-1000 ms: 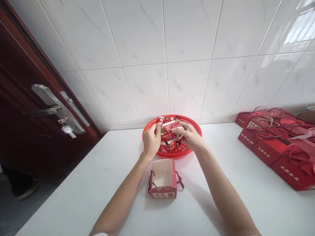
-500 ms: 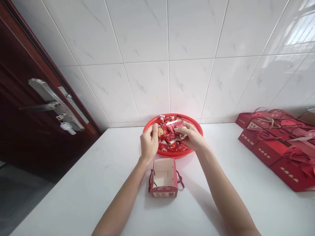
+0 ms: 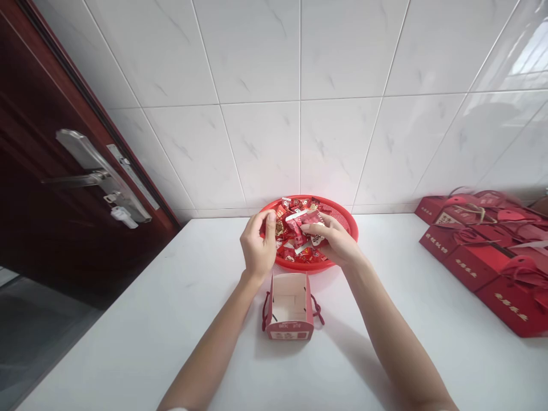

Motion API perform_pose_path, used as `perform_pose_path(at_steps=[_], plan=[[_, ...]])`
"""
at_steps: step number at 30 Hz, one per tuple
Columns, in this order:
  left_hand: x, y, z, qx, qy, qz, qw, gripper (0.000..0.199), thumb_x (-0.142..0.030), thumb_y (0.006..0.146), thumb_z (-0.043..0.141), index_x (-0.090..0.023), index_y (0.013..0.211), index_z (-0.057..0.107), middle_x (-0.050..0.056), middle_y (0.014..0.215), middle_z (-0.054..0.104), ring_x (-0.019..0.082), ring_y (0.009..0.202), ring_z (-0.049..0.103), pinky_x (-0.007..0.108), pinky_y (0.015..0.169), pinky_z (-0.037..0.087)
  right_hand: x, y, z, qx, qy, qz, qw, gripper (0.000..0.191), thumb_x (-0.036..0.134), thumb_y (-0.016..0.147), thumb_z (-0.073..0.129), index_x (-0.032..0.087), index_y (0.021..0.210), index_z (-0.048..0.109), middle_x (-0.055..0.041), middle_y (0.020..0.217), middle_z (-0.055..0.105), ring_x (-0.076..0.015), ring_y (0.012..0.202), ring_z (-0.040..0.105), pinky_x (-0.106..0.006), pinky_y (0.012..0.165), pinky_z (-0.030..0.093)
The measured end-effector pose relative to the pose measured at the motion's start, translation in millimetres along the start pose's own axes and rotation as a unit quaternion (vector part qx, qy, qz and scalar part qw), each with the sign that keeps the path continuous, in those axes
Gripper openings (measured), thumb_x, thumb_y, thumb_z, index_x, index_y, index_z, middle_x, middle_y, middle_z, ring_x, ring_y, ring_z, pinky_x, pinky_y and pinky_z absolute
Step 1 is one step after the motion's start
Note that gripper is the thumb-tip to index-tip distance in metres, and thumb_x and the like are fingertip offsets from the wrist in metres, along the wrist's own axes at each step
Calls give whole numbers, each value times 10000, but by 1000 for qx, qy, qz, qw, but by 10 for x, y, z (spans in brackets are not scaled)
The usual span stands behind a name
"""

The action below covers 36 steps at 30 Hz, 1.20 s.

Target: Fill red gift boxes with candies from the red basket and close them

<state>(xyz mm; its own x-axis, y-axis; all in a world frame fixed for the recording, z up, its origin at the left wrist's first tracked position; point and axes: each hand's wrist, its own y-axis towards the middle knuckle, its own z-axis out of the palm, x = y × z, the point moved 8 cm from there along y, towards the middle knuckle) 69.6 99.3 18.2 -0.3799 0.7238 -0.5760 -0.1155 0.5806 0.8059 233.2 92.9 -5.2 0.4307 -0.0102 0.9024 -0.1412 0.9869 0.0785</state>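
A red plastic basket (image 3: 351, 228) with many wrapped candies (image 3: 295, 255) stands against the tiled wall. Over its right part, my right hand (image 3: 338, 240) is closed on several red and white candy packets (image 3: 305, 224). My left hand (image 3: 260, 242) is at the basket's left edge, its fingers curled round red packets that are mostly hidden by the hand. Just in front of the basket sits an open red box (image 3: 290, 308) with a pale inside and dark red cord handles at both sides; nothing lies in it.
Several closed red gift boxes (image 3: 475, 268) with ribbons stand together on the right of the white table (image 3: 171, 319). A dark red door (image 3: 43, 228) with a metal handle and hanging keys is at the left.
The view has shifted slightly, so the basket and box appear a little further right. My left hand has moved slightly left relative to the basket. My right hand still grips its packets.
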Motion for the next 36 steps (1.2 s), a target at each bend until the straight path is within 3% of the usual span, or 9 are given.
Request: perform_pose_path(at_steps=[3,9,13,17,21,27,29,32,36], plan=[[47,-14,1,-15,-48,-22,999,231,-376,1013,573,-186,1021,704,69,1006,758,190,948,710,301,872,556,-24,9,16,-14,8,-10,1000,353,320,581,935,188,829,721,3,783,727,-159,701,664,-277,635,554],[71,-15,70,11,-112,-80,991,214,-399,950,636,-192,928,685,41,898,746,175,846,705,277,797,574,14,22,-34,-62,23,-58,996,345,267,544,936,197,812,731,6,761,738,-174,696,677,-315,713,565],[51,24,61,35,-141,-86,986,203,-388,926,649,-190,886,673,28,842,718,159,782,676,258,744,560,35,-6,-66,-73,16,-43,996,326,265,541,928,188,761,701,-5,743,732,-181,681,672,-310,658,545],[3,89,76,131,-147,-78,977,217,-402,909,651,-193,850,662,20,785,686,153,720,644,258,701,552,72,-35,-93,-68,16,-31,997,307,248,574,917,181,752,676,-4,717,714,-163,661,652,-291,625,521],[-73,99,105,267,-119,-64,954,225,-423,898,652,-200,869,663,50,845,713,190,803,683,308,784,585,94,-47,-68,-32,5,-15,999,327,249,587,920,189,800,679,2,724,695,-162,654,631,-300,621,515],[-168,116,-63,391,-88,-60,914,141,-349,906,651,-215,950,638,51,953,711,196,920,693,329,905,572,159,-100,-25,21,-42,-25,999,334,263,607,915,197,857,703,8,763,699,-158,695,647,-296,666,527],[-169,78,-119,451,-62,-76,887,135,-351,906,658,-218,930,653,46,960,715,201,942,692,333,924,560,177,-139,3,56,-78,-26,995,296,251,637,895,200,855,700,10,760,703,-146,667,638,-277,628,503],[-149,-71,-158,555,16,-99,826,175,-374,927,625,-227,951,717,59,1036,716,217,977,679,300,831,552,179,-224,109,137,-140,-17,980,255,227,694,854,205,901,706,14,768,705,-131,617,605,-276,596,482],[-187,-256,-114,625,48,-103,772,235,-383,943,587,-253,924,781,58,1108,698,231,1040,653,279,819,520,174,-337,302,213,-230,-26,949,206,196,758,791,201,952,722,-12,889,715,-165,772,634,-307,718,509]])
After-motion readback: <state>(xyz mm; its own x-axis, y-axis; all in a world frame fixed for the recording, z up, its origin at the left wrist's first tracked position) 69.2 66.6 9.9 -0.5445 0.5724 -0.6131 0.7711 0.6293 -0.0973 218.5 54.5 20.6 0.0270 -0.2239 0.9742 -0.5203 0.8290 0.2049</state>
